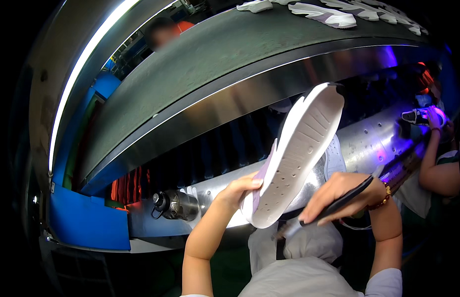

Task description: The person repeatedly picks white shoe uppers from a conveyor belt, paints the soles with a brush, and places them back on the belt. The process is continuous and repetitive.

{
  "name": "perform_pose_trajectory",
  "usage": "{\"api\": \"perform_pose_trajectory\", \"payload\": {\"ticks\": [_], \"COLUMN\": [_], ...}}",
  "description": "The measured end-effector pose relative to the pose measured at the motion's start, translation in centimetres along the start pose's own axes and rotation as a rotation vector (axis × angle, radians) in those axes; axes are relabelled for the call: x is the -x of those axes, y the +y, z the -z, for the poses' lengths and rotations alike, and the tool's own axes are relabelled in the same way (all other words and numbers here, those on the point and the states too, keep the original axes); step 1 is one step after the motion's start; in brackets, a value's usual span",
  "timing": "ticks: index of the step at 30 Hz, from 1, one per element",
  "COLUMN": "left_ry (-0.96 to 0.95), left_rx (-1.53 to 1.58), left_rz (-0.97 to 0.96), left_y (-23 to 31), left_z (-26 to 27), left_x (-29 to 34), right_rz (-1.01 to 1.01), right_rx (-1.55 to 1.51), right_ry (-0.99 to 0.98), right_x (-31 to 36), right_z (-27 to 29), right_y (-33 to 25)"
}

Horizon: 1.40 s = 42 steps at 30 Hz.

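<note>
The white shoe sole is in the air, its long axis leaning from lower left to upper right. The left hand, the nearer one, has its fingers closed on the lower-left edge. The right hand, at the lower right, closes its fingers around a black-handled brush.

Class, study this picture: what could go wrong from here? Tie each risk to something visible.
1. The left hand grips the white sole only near its lower end, so the long free end might tip.
2. The brush-like tool in the right hand points its blurred tip toward the pale clothing, which it might mark.
3. The bottle appears close to the left forearm, which could perhaps knock it.
</note>
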<state>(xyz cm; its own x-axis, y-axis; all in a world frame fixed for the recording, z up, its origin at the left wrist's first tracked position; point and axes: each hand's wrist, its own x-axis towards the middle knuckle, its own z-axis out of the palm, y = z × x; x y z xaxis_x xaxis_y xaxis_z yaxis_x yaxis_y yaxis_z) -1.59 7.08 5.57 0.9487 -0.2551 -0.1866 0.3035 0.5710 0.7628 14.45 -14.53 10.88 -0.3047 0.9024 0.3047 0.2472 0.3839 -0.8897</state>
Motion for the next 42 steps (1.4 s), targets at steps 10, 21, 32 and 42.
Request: {"api": "perform_pose_trajectory", "payload": {"ticks": [10,21,32,42], "left_ry": [0.066,0.147,0.214,0.251], "left_rx": [0.006,0.008,0.016,0.024], "left_rz": [0.153,0.128,0.061,-0.090], "left_y": [-1.0,-1.1,-1.3,-1.1], "left_z": [-0.2,0.2,0.6,1.3], "left_x": [0.7,1.7,2.9,4.4], "right_rz": [-0.129,-0.080,-0.161,-0.196], "right_rx": [0.214,0.221,0.194,0.200], "right_ry": [-0.183,0.103,0.206,0.243], "right_x": [-0.6,0.6,2.4,2.9], "right_z": [0.8,0.1,-1.1,-2.4], "right_y": [-1.8,0.3,1.1,1.7]}}
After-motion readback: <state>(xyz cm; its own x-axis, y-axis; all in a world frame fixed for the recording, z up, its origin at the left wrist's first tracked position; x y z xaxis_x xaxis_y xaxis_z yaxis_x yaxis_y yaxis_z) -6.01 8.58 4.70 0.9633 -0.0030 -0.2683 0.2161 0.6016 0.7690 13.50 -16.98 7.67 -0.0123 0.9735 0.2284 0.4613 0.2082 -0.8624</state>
